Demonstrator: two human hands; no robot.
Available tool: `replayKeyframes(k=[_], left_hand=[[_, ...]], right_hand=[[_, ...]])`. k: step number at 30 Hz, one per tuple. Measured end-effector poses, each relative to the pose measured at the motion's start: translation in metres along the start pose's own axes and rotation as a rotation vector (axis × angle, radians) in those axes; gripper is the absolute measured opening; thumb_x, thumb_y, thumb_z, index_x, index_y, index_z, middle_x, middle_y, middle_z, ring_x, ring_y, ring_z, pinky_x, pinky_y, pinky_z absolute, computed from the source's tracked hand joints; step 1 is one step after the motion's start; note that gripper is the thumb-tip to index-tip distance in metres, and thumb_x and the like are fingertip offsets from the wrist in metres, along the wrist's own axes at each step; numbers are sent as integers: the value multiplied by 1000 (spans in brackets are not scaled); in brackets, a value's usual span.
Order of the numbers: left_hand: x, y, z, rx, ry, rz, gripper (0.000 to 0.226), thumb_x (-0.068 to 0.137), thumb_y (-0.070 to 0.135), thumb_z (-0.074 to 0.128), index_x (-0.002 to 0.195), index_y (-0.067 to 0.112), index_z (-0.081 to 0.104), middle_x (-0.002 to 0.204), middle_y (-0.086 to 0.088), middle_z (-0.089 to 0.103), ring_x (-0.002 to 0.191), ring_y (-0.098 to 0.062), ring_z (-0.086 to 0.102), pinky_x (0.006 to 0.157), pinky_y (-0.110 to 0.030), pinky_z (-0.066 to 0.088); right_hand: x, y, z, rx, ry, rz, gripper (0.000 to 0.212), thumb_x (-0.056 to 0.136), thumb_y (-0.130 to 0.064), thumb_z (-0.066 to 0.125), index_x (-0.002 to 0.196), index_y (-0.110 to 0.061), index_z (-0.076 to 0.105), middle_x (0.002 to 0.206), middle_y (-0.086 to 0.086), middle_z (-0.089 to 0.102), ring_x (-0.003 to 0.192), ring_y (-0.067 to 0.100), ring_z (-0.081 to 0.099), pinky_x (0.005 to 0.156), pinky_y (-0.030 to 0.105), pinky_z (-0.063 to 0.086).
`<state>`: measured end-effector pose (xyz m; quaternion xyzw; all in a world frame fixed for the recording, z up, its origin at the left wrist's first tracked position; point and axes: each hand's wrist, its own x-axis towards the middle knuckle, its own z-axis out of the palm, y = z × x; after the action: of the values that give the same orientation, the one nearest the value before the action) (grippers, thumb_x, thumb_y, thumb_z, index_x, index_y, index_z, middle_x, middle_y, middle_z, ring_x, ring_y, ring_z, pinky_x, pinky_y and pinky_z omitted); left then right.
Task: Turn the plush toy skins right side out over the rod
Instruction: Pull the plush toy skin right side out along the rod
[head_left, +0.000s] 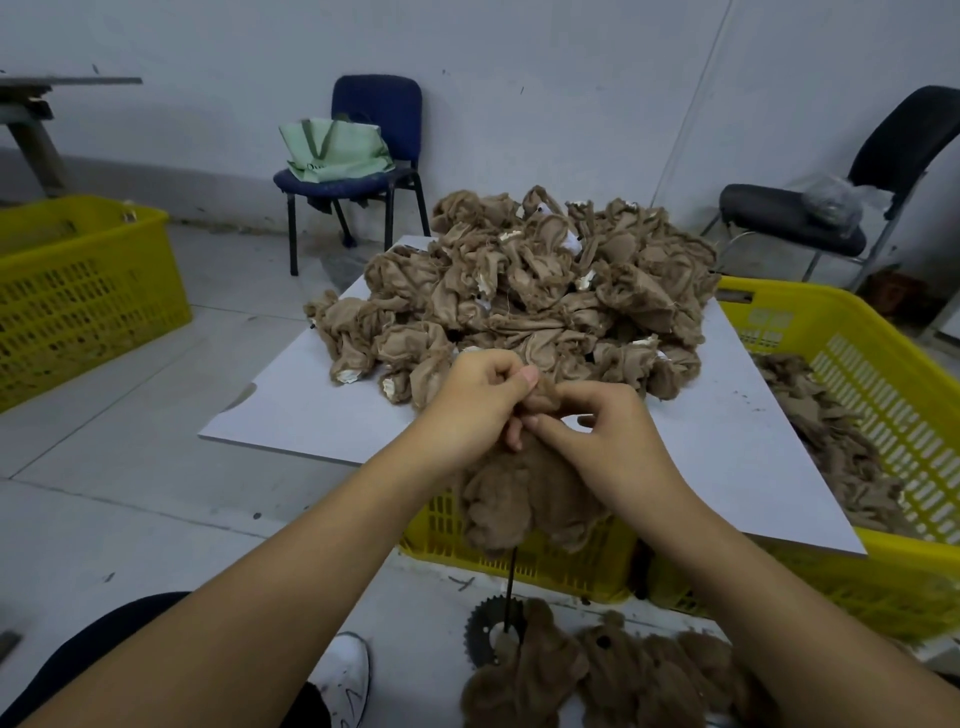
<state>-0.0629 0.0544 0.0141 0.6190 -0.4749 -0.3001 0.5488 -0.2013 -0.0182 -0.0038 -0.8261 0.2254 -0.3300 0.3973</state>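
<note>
Grey concrete floor runs under everything, and the thin upright rod (511, 587) standing on a toothed metal disc (485, 631) serves as the landmark. Just beside the disc's base, nearest the viewer, lie finished toys (618, 670), furry side out, one showing a dark eye; a white shoe (345, 675) sits to their left. Draped over the rod's top hangs the plush skin (524, 504) in hand, its lower part already showing fluffy pile. Above it, the left hand (475, 400) curls its fingers and thumb around a bunched bit of fabric at the top, while the right hand (602, 431) pinches the same bunch between thumb and forefinger, the other fingers bent loosely. I judge this skin is largely turned and the hands are working out a last small part, perhaps an ear or limb, though the bunch is too hidden to tell. Beyond the rod, a white board (291, 410) rests across a yellow crate (571, 566) and carries a big heap of inside-out skins (530, 291), smooth backing outward. That heap far outweighs the few finished toys, so most of the job remains. Right of the rod another yellow crate (893, 410) holds more brown pieces; farther back stand a blue chair (376, 109) with a green bag (332, 150) and a black chair (810, 208).
</note>
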Motion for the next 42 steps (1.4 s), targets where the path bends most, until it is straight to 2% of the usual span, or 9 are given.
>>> replayKeyframes(k=[5, 12, 17, 21, 28, 30, 33, 38, 42], left_hand=[[9, -2, 7, -379, -19, -229, 37, 105, 6, 44, 68, 7, 43, 45, -3, 32, 36, -14, 38, 40, -24, 39], [7, -13, 8, -254, -83, -284, 32, 104, 6, 44, 72, 7, 46, 47, -4, 39, 40, -18, 45, 47, -31, 51], [5, -21, 14, -6, -46, -223, 37, 108, 13, 38, 74, 7, 51, 42, -2, 45, 36, -17, 47, 40, -23, 42], [2, -29, 21, 173, -22, -200, 29, 108, 14, 33, 94, -2, 53, 54, -7, 54, 44, -17, 50, 44, -27, 42], [-3, -17, 20, 155, 119, 120, 34, 107, 21, 39, 73, 16, 38, 63, -3, 42, 57, -17, 40, 58, -42, 33], [-3, -9, 20, 74, 184, 202, 38, 106, 28, 39, 69, 21, 37, 60, 10, 38, 56, -12, 36, 56, -36, 32], [-1, -1, 18, -6, 245, 213, 44, 108, 35, 38, 68, 17, 39, 56, 9, 37, 53, -12, 38, 50, -25, 33], [0, -2, 16, 182, 244, 208, 41, 106, 29, 48, 83, -5, 48, 73, -23, 46, 67, -35, 45, 66, -51, 41], [3, -1, 13, 200, 268, 168, 42, 106, 29, 47, 83, -5, 54, 79, -26, 55, 74, -38, 54, 72, -57, 46]], right_hand=[[5, 0, -4, 18, 13, 50, 10, 91, -18, 71, 95, -23, 79, 87, -14, 75, 90, 0, 67, 84, 30, 53], [7, 7, -7, -78, -110, 168, 11, 88, -14, 71, 87, -22, 79, 82, -2, 76, 84, 8, 70, 81, 37, 56], [9, 16, 4, -279, -171, 242, 6, 88, -20, 69, 85, -18, 74, 82, 3, 72, 85, 23, 67, 81, 50, 55], [10, 20, 12, -349, -195, 303, 11, 89, -20, 65, 88, -10, 68, 84, 9, 66, 84, 28, 64, 79, 51, 54], [15, 6, 12, -414, -137, 185, 11, 90, -15, 57, 88, -8, 65, 83, 10, 66, 81, 29, 62, 76, 52, 52], [15, 0, 12, -430, -122, 111, 12, 91, -17, 53, 90, -12, 64, 84, 7, 66, 82, 29, 62, 78, 50, 51], [16, -6, 10, -400, -134, 82, 13, 92, -17, 48, 90, -16, 61, 84, 5, 67, 81, 30, 62, 77, 50, 51], [21, -7, 18, -179, -183, 126, 26, 96, -16, 42, 108, -12, 65, 99, 12, 70, 93, 33, 65, 83, 57, 52], [23, -2, 24, -14, -176, 155, 26, 98, -12, 42, 101, -13, 68, 96, 20, 70, 92, 38, 65, 82, 60, 51]])
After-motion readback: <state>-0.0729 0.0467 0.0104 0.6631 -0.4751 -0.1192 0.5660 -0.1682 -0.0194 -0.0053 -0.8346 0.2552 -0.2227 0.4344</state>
